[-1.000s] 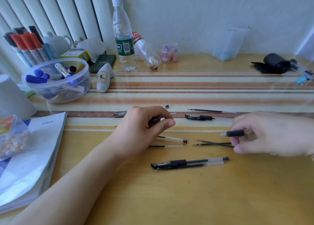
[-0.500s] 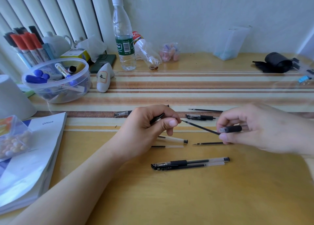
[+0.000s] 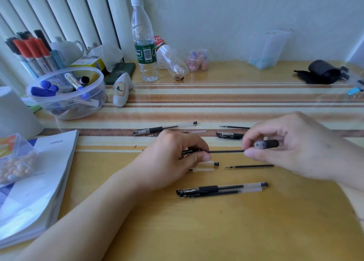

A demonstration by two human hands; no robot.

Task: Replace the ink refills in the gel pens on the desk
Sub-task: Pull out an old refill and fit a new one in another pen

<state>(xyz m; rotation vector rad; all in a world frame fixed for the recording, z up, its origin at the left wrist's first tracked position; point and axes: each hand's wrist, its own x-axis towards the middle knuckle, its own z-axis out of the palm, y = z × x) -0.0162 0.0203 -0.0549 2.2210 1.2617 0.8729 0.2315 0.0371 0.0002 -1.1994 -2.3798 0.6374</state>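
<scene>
Desk wide and yellow; left hand curls round a barrel at centre, right hand pinches the refill entering it, grip tucked in its fingers. Spare pen nearer.

Wall: pale, plain — soft daylight on it.
Radiator: white vertical ribs, back left.
Desk: yellow wood — a striped band across its far half.
</scene>
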